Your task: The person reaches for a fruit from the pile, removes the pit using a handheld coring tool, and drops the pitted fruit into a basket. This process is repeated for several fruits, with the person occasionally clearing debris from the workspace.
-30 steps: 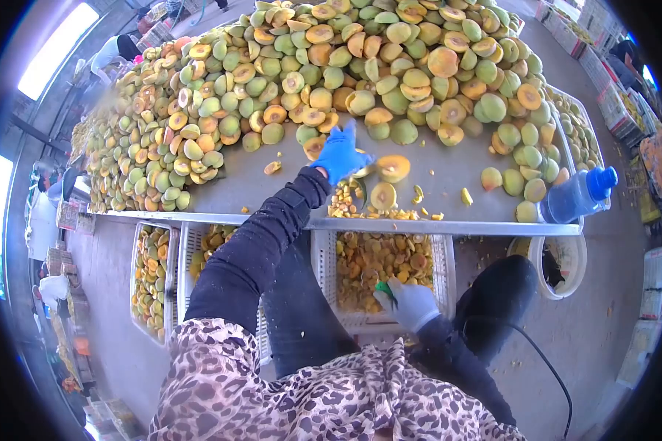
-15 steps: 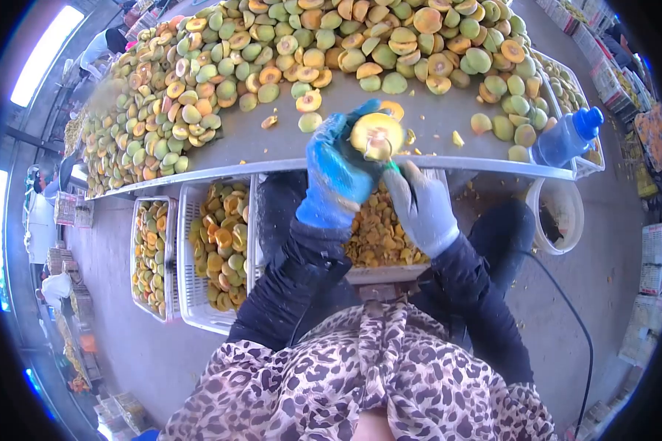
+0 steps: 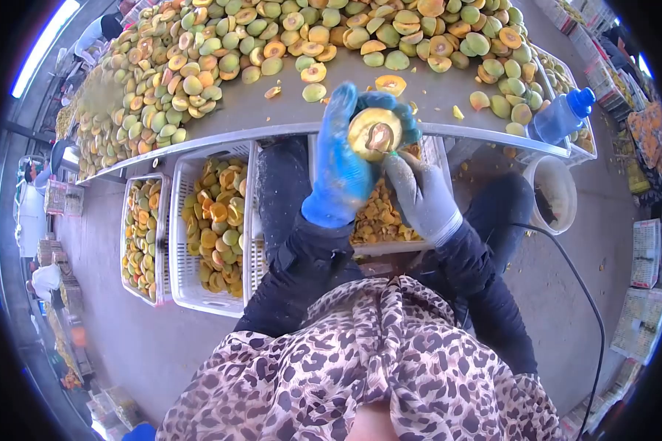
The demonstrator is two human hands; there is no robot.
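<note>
My left hand (image 3: 340, 173), in a blue glove, cups a halved peach (image 3: 364, 132) with its cut face turned up. The brown pit area shows at the middle of the yellow flesh. My right hand (image 3: 425, 197), in a pale grey glove, is closed on a small pitting tool (image 3: 393, 154); a bit of green handle shows at the fingertips. The tool's curved metal loop lies against the flesh around the pit. Most of the handle is hidden in the fingers. Just beyond the left fingertips, another peach half (image 3: 390, 85) lies on the metal table (image 3: 272, 117).
Many peach halves (image 3: 221, 51) are heaped across the table. Below its edge stand white crates (image 3: 187, 290) of halves, and a bin of scraps (image 3: 379, 213) sits between my knees. At right are a blue bottle (image 3: 559, 121), a white bucket (image 3: 566, 187) and a black cable (image 3: 585, 305).
The left fingers have spread further around the peach half, which is held a little differently. The tool's loop has moved around the pit. The view has shifted slightly.
</note>
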